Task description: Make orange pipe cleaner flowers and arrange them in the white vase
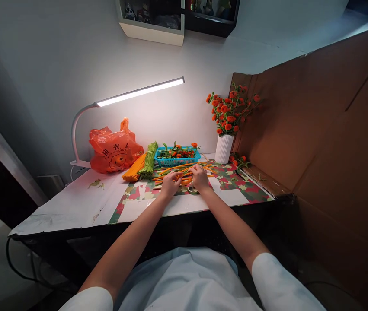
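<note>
Both my hands meet over a scatter of orange pipe cleaners [184,169] on the patterned table top [235,196]. My left hand [170,185] is curled, its fingers pinched on an orange pipe cleaner [180,176]. My right hand [199,177] is closed on the other end of the same orange piece. A small roll of tape [192,189] lies just below my right hand.
A bundle of green and orange stems [143,165] lies left of a teal basket [176,157] holding small orange flowers. An orange plastic bag [114,150] and a desk lamp [132,95] stand at the back left. A white vase [224,148] of orange flowers stands beside a cardboard wall [326,129].
</note>
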### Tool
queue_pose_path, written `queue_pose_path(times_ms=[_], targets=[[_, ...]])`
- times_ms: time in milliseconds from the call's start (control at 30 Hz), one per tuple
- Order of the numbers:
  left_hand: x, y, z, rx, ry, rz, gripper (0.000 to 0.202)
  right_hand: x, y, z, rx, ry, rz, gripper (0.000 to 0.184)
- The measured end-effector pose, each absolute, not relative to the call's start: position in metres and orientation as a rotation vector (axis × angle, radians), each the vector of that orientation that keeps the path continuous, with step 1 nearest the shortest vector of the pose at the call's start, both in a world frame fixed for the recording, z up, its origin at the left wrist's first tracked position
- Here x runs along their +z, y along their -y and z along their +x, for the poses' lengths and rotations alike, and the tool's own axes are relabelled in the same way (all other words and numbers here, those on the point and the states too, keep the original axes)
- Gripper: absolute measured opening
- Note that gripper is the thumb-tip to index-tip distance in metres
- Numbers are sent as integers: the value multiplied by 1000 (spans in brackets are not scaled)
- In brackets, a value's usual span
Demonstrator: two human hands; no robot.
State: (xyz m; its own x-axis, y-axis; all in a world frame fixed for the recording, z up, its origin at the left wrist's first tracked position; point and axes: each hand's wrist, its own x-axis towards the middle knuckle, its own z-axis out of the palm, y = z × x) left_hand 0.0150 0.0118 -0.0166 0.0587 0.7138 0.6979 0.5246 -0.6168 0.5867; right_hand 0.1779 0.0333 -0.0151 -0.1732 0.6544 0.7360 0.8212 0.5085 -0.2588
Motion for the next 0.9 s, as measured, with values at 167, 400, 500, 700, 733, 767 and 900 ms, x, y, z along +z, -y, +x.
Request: queue_pose_path(times_ms=[167, 400, 500, 700, 733, 767, 900], targets=[[-16, -13, 13, 1620, -1219, 2178, 20, -14, -34, 181, -147, 1877, -1093, 34], [-21, -17, 13, 1571, -1065, 2048, 25, -12, -33, 182, -65, 1841, -1040, 27], [-23, -18, 14, 1559, -1004, 1971, 27, -11, -29, 179, -26, 1885, -991, 27], [-22, -17, 15, 1567, -1016, 1884, 40, -9, -25, 177, -27, 1870, -1006, 27], [-22, -17, 15, 1579, -1030, 1861, 42, -9, -25, 177, -25, 1860, -1016, 27], [-22, -18, 15, 1594, -1046, 1829, 43, -9, -25, 177, -26, 1851, -1026, 27], [-22, -20, 14, 1654, -1087, 1696, 35, -9, -24, 177, -67, 1842, -1083, 29]])
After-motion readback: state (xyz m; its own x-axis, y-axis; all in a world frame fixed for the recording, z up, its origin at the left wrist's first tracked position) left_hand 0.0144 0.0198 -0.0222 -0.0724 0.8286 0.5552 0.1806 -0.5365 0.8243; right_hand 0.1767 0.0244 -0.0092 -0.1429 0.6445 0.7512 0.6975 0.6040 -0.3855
